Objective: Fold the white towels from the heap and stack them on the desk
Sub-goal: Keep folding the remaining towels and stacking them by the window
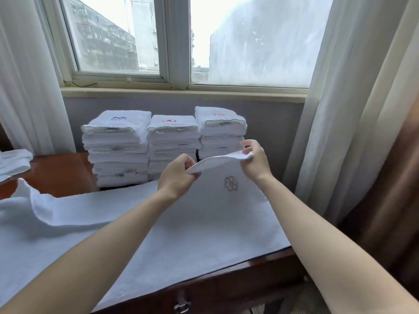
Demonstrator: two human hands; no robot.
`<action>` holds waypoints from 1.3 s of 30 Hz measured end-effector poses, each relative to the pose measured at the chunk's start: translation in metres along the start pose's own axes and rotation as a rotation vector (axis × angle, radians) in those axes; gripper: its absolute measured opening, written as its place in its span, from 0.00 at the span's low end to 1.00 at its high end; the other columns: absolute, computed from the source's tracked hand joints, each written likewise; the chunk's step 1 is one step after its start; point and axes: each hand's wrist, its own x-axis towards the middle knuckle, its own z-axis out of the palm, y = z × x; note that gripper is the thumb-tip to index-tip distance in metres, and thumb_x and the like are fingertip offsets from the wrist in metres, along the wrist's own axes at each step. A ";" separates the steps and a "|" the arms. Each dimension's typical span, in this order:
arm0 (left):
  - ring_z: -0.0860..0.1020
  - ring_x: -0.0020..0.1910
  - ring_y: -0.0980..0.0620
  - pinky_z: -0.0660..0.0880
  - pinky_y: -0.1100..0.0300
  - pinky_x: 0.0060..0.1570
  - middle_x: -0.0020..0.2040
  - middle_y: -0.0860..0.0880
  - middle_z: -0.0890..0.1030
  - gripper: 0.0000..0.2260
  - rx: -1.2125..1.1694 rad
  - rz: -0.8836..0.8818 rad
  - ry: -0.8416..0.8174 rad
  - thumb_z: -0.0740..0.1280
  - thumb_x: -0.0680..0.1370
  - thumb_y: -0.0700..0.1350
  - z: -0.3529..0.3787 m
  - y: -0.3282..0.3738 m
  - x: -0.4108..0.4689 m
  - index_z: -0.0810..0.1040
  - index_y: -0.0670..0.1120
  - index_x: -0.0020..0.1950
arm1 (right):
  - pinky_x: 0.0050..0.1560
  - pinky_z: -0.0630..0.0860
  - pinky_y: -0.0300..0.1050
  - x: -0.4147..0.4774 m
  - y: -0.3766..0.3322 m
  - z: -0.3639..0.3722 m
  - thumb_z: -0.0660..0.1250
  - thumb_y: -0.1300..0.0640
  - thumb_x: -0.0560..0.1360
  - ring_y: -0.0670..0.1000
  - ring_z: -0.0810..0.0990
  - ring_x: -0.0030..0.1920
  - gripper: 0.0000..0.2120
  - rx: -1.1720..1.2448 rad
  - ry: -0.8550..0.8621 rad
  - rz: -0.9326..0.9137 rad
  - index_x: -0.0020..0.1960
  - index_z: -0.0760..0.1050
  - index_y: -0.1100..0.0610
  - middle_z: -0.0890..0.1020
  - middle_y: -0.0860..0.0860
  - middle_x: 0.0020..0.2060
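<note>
i see the dark reddish-brown wooden worktop (56, 173) running under the hands and off to their left. the big white terry towel (181, 223) lies spread on it below the hands. its long axis runs left to right, and most of its length stretches past the left hand to a rumpled end. beyond the hands stand three stacks of folded white towels (120, 150). a small heap of loose white towels (13, 162) sits far to the left. the left hand (176, 175) and right hand (254, 159) are apart, each pinching the towel's raised far edge, the right at its corner. a small outlined flower emblem (230, 183) sits just below, between them. i judge the fold goes leftward along that axis, right hand leading.
</note>
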 end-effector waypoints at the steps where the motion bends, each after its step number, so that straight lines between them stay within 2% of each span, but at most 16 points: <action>1: 0.75 0.38 0.57 0.67 0.58 0.34 0.37 0.57 0.77 0.10 0.024 0.008 -0.024 0.72 0.72 0.51 0.003 0.001 -0.002 0.71 0.54 0.39 | 0.58 0.74 0.45 -0.001 0.004 -0.001 0.56 0.69 0.75 0.55 0.76 0.58 0.21 0.015 -0.015 0.011 0.65 0.73 0.57 0.75 0.59 0.60; 4: 0.77 0.42 0.54 0.67 0.58 0.36 0.39 0.58 0.77 0.09 0.175 0.056 -0.156 0.72 0.72 0.51 0.017 -0.002 -0.013 0.72 0.56 0.40 | 0.61 0.75 0.49 -0.010 0.024 -0.007 0.54 0.69 0.75 0.55 0.77 0.59 0.20 0.026 0.001 0.121 0.60 0.78 0.57 0.78 0.56 0.60; 7: 0.77 0.48 0.54 0.67 0.60 0.39 0.44 0.58 0.77 0.09 0.269 0.094 -0.329 0.72 0.71 0.54 0.034 -0.007 -0.027 0.77 0.57 0.49 | 0.60 0.74 0.47 -0.024 0.037 -0.013 0.55 0.72 0.72 0.53 0.78 0.59 0.21 0.131 0.153 0.268 0.56 0.79 0.59 0.81 0.55 0.58; 10: 0.75 0.44 0.59 0.73 0.60 0.46 0.46 0.59 0.80 0.16 0.235 0.174 -0.418 0.73 0.71 0.61 0.042 -0.008 -0.033 0.81 0.58 0.56 | 0.57 0.75 0.47 -0.033 0.037 -0.017 0.55 0.70 0.71 0.54 0.79 0.56 0.19 0.104 0.235 0.205 0.53 0.80 0.58 0.83 0.53 0.52; 14: 0.77 0.40 0.64 0.75 0.60 0.44 0.44 0.61 0.82 0.16 0.061 0.166 -0.401 0.73 0.70 0.64 0.037 -0.008 -0.035 0.82 0.59 0.53 | 0.58 0.76 0.47 -0.045 0.027 0.002 0.58 0.65 0.75 0.52 0.80 0.55 0.16 -0.089 -0.018 0.054 0.55 0.80 0.54 0.84 0.50 0.53; 17: 0.78 0.56 0.56 0.75 0.56 0.54 0.55 0.57 0.81 0.15 0.197 0.209 -0.288 0.70 0.74 0.59 0.032 -0.015 -0.033 0.81 0.56 0.58 | 0.65 0.71 0.47 -0.057 0.023 0.033 0.58 0.63 0.77 0.52 0.77 0.64 0.18 -0.146 -0.264 0.013 0.64 0.77 0.55 0.80 0.52 0.62; 20: 0.62 0.75 0.49 0.61 0.51 0.72 0.76 0.49 0.65 0.27 0.525 0.215 -0.383 0.61 0.79 0.62 0.030 -0.033 -0.041 0.67 0.53 0.75 | 0.75 0.55 0.54 -0.074 0.036 0.053 0.54 0.52 0.82 0.55 0.61 0.75 0.21 -0.520 -0.441 -0.061 0.73 0.67 0.53 0.67 0.53 0.73; 22: 0.50 0.79 0.49 0.47 0.47 0.77 0.81 0.48 0.53 0.32 0.591 0.185 -0.474 0.52 0.80 0.66 0.032 -0.043 -0.051 0.55 0.52 0.80 | 0.77 0.43 0.57 -0.083 0.044 0.055 0.48 0.48 0.83 0.55 0.50 0.78 0.23 -0.628 -0.477 -0.091 0.76 0.59 0.51 0.56 0.53 0.78; 24: 0.48 0.80 0.50 0.45 0.47 0.77 0.81 0.49 0.50 0.35 0.599 0.203 -0.492 0.49 0.78 0.69 0.033 -0.046 -0.057 0.52 0.53 0.81 | 0.77 0.42 0.58 -0.086 0.046 0.053 0.46 0.47 0.83 0.54 0.48 0.79 0.24 -0.643 -0.473 -0.092 0.77 0.57 0.50 0.54 0.53 0.79; 26: 0.52 0.79 0.49 0.50 0.47 0.76 0.81 0.49 0.54 0.37 0.604 0.233 -0.474 0.51 0.76 0.72 0.030 -0.043 -0.060 0.55 0.53 0.80 | 0.75 0.50 0.57 -0.089 0.045 0.049 0.48 0.46 0.82 0.55 0.54 0.77 0.24 -0.681 -0.455 -0.105 0.77 0.59 0.50 0.59 0.53 0.77; 29: 0.65 0.72 0.48 0.62 0.49 0.69 0.75 0.51 0.67 0.37 0.620 0.299 -0.420 0.50 0.73 0.76 0.020 -0.034 -0.063 0.65 0.56 0.75 | 0.66 0.62 0.55 -0.095 0.042 0.041 0.51 0.44 0.80 0.56 0.66 0.69 0.22 -0.753 -0.376 -0.130 0.71 0.68 0.50 0.70 0.52 0.68; 31: 0.71 0.64 0.49 0.69 0.51 0.59 0.64 0.53 0.74 0.35 0.590 0.276 -0.396 0.47 0.72 0.76 0.017 -0.025 -0.065 0.74 0.58 0.66 | 0.55 0.68 0.52 -0.097 0.039 0.035 0.55 0.46 0.78 0.56 0.73 0.63 0.19 -0.711 -0.270 -0.119 0.62 0.76 0.52 0.76 0.52 0.61; 33: 0.72 0.57 0.49 0.69 0.54 0.50 0.53 0.54 0.75 0.27 0.503 0.208 -0.359 0.47 0.75 0.72 0.017 -0.017 -0.063 0.78 0.58 0.54 | 0.45 0.69 0.47 -0.097 0.039 0.027 0.58 0.49 0.76 0.56 0.77 0.57 0.15 -0.584 -0.137 -0.087 0.55 0.79 0.53 0.80 0.50 0.55; 34: 0.73 0.56 0.49 0.68 0.54 0.47 0.51 0.54 0.74 0.21 0.468 0.184 -0.342 0.51 0.77 0.68 0.019 -0.014 -0.060 0.78 0.57 0.51 | 0.44 0.68 0.47 -0.096 0.040 0.020 0.60 0.51 0.76 0.56 0.77 0.56 0.14 -0.547 -0.073 -0.077 0.55 0.79 0.53 0.80 0.50 0.54; 36: 0.74 0.58 0.50 0.70 0.55 0.48 0.54 0.53 0.76 0.11 0.432 0.176 -0.318 0.59 0.80 0.57 0.022 -0.010 -0.055 0.79 0.56 0.52 | 0.50 0.68 0.48 -0.092 0.046 0.007 0.62 0.54 0.74 0.56 0.74 0.57 0.14 -0.536 0.048 -0.052 0.59 0.77 0.53 0.77 0.52 0.56; 39: 0.72 0.63 0.48 0.70 0.53 0.55 0.61 0.51 0.75 0.11 0.425 0.217 -0.304 0.62 0.80 0.50 0.032 -0.009 -0.048 0.78 0.54 0.61 | 0.61 0.65 0.50 -0.084 0.051 -0.005 0.61 0.55 0.75 0.58 0.69 0.61 0.20 -0.526 0.124 0.089 0.66 0.72 0.52 0.72 0.55 0.60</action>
